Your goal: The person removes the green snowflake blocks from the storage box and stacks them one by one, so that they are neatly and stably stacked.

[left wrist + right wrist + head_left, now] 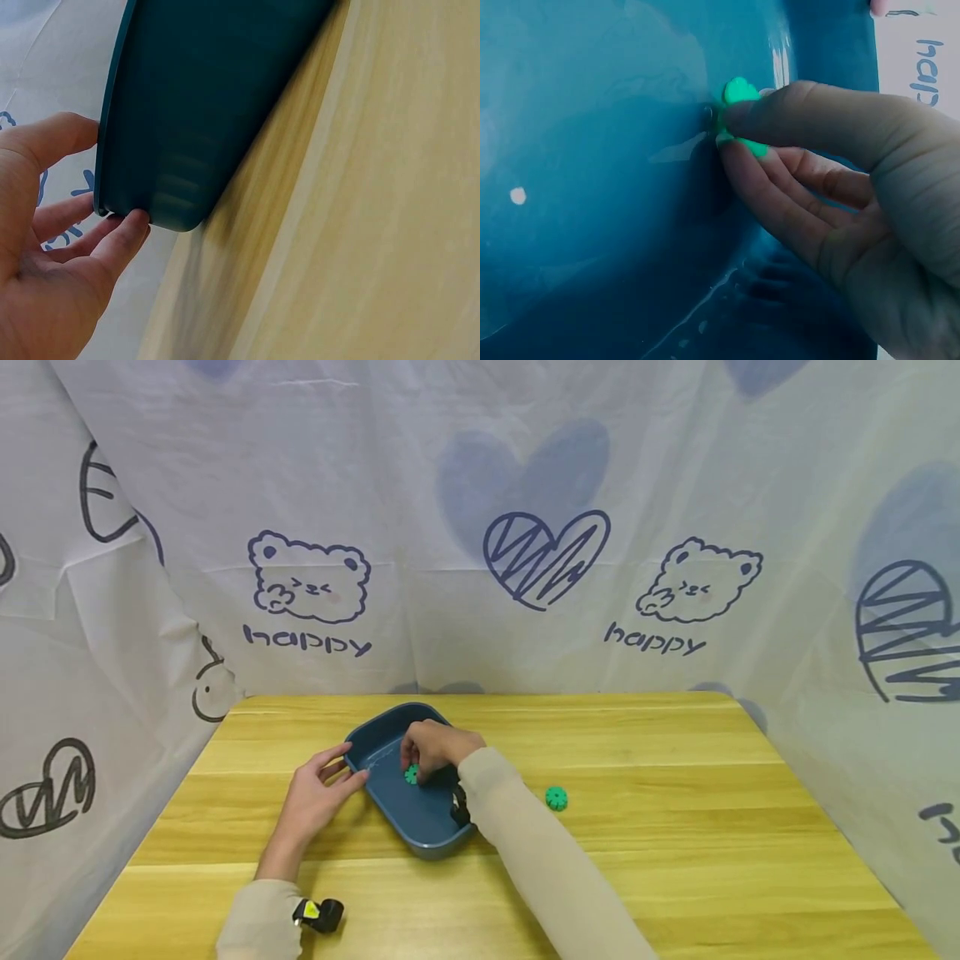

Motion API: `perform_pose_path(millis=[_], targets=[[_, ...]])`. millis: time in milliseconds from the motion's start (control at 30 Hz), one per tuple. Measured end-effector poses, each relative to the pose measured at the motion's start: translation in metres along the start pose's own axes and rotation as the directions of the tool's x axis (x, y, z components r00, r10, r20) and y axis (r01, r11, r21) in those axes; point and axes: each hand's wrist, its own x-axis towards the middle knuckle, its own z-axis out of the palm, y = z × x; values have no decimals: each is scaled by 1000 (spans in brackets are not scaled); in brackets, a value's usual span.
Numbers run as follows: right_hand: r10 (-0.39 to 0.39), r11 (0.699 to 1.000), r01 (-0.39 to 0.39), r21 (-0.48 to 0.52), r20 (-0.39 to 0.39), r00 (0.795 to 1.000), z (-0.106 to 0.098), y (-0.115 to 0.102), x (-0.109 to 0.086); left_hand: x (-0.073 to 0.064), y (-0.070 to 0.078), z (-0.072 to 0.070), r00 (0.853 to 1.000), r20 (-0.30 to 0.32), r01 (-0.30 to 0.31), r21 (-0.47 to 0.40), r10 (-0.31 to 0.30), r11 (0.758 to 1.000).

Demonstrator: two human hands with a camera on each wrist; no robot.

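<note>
A dark blue plastic basin (429,838) with rounded corners stands on the table, set at an angle. My left hand (317,793) holds its left rim, thumb and fingers spread along the edge; the left wrist view shows this hand (71,232) at the corner of the basin (195,97). Inside the basin, my right hand (438,748) pinches a small green notched disc (411,774) low over the floor. In the right wrist view, thumb and fingertips cover the middle of the disc (740,91). A second green notched disc (557,798) lies flat on the table, right of the basin.
The wood-grain table (675,843) spreads out to the right of the basin. A white cloth (420,485) printed with hearts and bears hangs behind and at both sides. A small black device (321,914) is strapped at the left wrist.
</note>
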Motion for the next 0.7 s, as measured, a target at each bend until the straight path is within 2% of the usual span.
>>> perform_pose_path(millis=[267, 500, 700], targets=[[-58, 998, 57, -8, -43, 997, -5, 1, 0, 0, 2, 0, 1000, 0, 5, -16, -5, 1000], [-92, 996, 92, 6, -59, 994, -20, -3, -3, 1, 2, 0, 1000, -4, 3, -28, -3, 1000], [-114, 993, 115, 6, -89, 989, -36, -3, -15, 0, 1, 1, 1000, -4, 1, -14, -1, 1000]])
